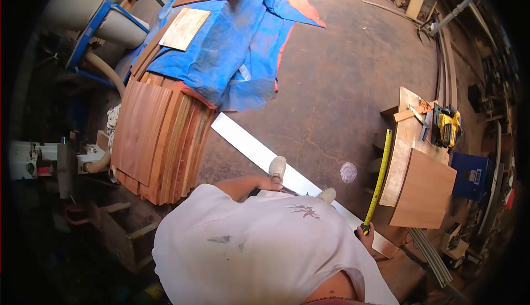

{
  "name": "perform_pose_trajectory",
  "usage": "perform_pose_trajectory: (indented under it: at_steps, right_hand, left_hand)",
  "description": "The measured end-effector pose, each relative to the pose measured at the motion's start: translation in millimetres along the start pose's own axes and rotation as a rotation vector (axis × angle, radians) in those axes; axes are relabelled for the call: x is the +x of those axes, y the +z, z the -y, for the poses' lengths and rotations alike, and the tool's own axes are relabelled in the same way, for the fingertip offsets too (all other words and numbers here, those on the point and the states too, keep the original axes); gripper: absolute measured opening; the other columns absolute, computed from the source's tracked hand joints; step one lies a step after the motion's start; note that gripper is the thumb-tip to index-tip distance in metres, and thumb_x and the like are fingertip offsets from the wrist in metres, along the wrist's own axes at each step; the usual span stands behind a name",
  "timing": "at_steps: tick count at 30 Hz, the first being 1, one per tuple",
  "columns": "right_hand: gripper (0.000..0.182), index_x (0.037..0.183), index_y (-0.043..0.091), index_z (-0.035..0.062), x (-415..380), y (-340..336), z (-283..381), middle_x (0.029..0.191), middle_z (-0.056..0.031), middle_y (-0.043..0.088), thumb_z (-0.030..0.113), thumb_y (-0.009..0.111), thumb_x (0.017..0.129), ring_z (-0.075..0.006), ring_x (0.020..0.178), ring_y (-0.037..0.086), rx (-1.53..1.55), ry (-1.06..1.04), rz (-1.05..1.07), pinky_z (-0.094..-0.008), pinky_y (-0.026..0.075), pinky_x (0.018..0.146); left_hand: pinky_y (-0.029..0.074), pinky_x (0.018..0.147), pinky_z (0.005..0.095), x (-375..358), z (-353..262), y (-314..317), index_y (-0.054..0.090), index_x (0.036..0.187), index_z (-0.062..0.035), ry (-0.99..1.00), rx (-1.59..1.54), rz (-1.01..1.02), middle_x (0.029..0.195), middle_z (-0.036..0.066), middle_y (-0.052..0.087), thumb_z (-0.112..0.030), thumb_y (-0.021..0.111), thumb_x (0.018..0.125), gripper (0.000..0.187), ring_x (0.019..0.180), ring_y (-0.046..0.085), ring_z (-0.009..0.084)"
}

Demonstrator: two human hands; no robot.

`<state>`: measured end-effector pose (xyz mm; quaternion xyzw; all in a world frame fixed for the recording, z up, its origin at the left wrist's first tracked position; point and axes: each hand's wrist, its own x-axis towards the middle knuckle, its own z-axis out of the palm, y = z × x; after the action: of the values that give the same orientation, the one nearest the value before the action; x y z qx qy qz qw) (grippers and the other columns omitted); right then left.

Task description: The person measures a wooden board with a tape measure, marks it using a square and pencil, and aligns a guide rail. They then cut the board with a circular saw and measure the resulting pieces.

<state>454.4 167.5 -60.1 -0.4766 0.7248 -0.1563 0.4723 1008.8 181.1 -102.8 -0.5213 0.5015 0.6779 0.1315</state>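
Note:
My right hand [365, 238] is closed around a tape measure [362, 230], low on the right side of my body. Its yellow blade [380, 180] stands out of the case and runs upward in view, beside the light wooden tabletop [395, 173]. My left hand [270, 183] is at my waist, by the hem of my white shirt; its fingers are too small and partly hidden to make out. A long white board [251, 143] lies slantwise on the floor under my shoes [277, 167].
To the left stands a stack of reddish-brown boards [144, 131], partly under a blue tarp [212, 56] with a pale panel [185, 29] on it. On the right are a brown wooden panel [422, 192], a yellow power tool [447, 125] and a blue box [470, 176].

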Motion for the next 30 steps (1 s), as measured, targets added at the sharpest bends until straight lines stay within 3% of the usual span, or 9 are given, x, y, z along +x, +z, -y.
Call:
perform_pose_trajectory:
  at_steps: [8, 12, 14, 15, 18, 21, 22, 26, 30]
  right_hand:
    - [0.074, 0.136, 0.042, 0.0026, -49.7, -78.5, -128.7, 0.112, -0.0115, 0.058, 0.019, 0.079, 0.074, -0.0198, 0.100, 0.056, 0.117, -0.021, -0.146, -0.0333, 0.049, 0.085]
    - [0.071, 0.131, 0.048, 0.0076, -78.5, -138.5, -208.8, 0.108, -0.0109, 0.059, 0.026, 0.082, 0.071, -0.0217, 0.099, 0.056, 0.154, -0.010, -0.181, -0.0333, 0.047, 0.086]
    - [0.075, 0.134, 0.046, 0.0131, -101.8, -171.7, -226.7, 0.107, -0.0117, 0.059, 0.029, 0.081, 0.070, -0.0208, 0.081, 0.061, 0.201, 0.130, -0.171, -0.0329, 0.053, 0.055]
    - [0.075, 0.135, 0.046, 0.0101, -114.1, -194.1, -227.6, 0.118, -0.0120, 0.056, 0.030, 0.081, 0.072, -0.0215, 0.102, 0.056, 0.269, 0.205, -0.142, -0.0344, 0.051, 0.081]
    - [0.074, 0.135, 0.046, 0.0115, -123.2, -238.9, -260.8, 0.117, -0.0113, 0.056, 0.031, 0.081, 0.072, -0.0213, 0.104, 0.056, 0.352, 0.376, -0.160, -0.0332, 0.049, 0.084]
    - [0.075, 0.136, 0.045, 0.0113, -109.5, -254.2, -324.7, 0.115, -0.0104, 0.057, 0.029, 0.080, 0.072, -0.0210, 0.100, 0.058, 0.301, 0.176, -0.272, -0.0325, 0.049, 0.085]
    - [0.075, 0.136, 0.045, 0.0113, -105.1, -263.3, -337.7, 0.113, -0.0102, 0.058, 0.028, 0.079, 0.072, -0.0207, 0.100, 0.059, 0.317, 0.198, -0.280, -0.0326, 0.049, 0.085]
    - [0.073, 0.136, 0.044, 0.0105, -92.0, -303.7, -354.0, 0.109, -0.0103, 0.061, 0.026, 0.077, 0.073, -0.0207, 0.099, 0.059, 0.370, 0.332, -0.252, -0.0323, 0.048, 0.086]
    - [0.069, 0.134, 0.047, 0.0089, -88.8, -357.8, -322.0, 0.114, -0.0134, 0.060, 0.025, 0.076, 0.073, -0.0249, 0.104, 0.059, 0.415, 0.448, -0.178, -0.0344, 0.047, 0.089]
  left_hand:
    - [0.040, 0.098, 0.0424, 47.9, -180.4, 16.9, 0.065, 0.115, 0.0004, 0.054, 0.347, 0.172, 0.119, 0.021, 0.062, -0.075, 0.044, 0.083, 0.084, 0.115, 0.054, 0.0339]
    - [0.042, 0.097, 0.0418, 164.9, -263.1, 107.7, 0.067, 0.113, -0.0035, 0.101, 0.429, 0.164, 0.117, 0.017, 0.064, -0.066, 0.046, 0.088, 0.071, 0.112, 0.057, 0.0323]
    - [0.043, 0.097, 0.0411, 193.9, -293.3, 149.5, 0.067, 0.113, -0.0061, 0.093, 0.636, 0.196, 0.117, 0.016, 0.065, -0.061, 0.048, 0.089, 0.063, 0.110, 0.059, 0.0322]
    - [0.043, 0.097, 0.0408, 201.7, -316.0, 167.5, 0.067, 0.114, -0.0075, 0.079, 0.703, 0.261, 0.117, 0.015, 0.065, -0.058, 0.049, 0.091, 0.058, 0.108, 0.060, 0.0321]
    - [0.044, 0.095, 0.0404, 216.7, -365.4, 185.8, 0.068, 0.111, -0.0079, 0.223, 0.805, 0.226, 0.118, 0.015, 0.064, -0.052, 0.052, 0.092, 0.051, 0.108, 0.061, 0.0319]
    - [0.047, 0.090, 0.0381, 217.4, -430.9, 197.0, 0.069, 0.106, -0.0065, 0.399, 0.678, 0.299, 0.113, 0.014, 0.067, -0.046, 0.054, 0.093, 0.044, 0.102, 0.063, 0.0277]
    - [0.049, 0.081, 0.0362, 187.9, -484.2, 207.1, 0.071, 0.096, -0.0037, 0.326, 0.542, 0.296, 0.099, 0.013, 0.070, -0.040, 0.055, 0.094, 0.039, 0.089, 0.064, 0.0223]
    - [0.048, 0.072, 0.0296, 238.6, -508.0, 198.5, 0.069, 0.095, -0.0011, 0.217, 0.530, 0.240, 0.082, 0.009, 0.069, -0.042, 0.053, 0.096, 0.044, 0.076, 0.060, 0.0133]
    - [0.049, 0.062, 0.0319, 318.0, -494.3, 187.7, 0.065, 0.082, -0.0008, 0.315, 0.416, -0.114, 0.069, 0.008, 0.067, -0.018, 0.058, 0.088, 0.020, 0.062, 0.064, 0.0183]
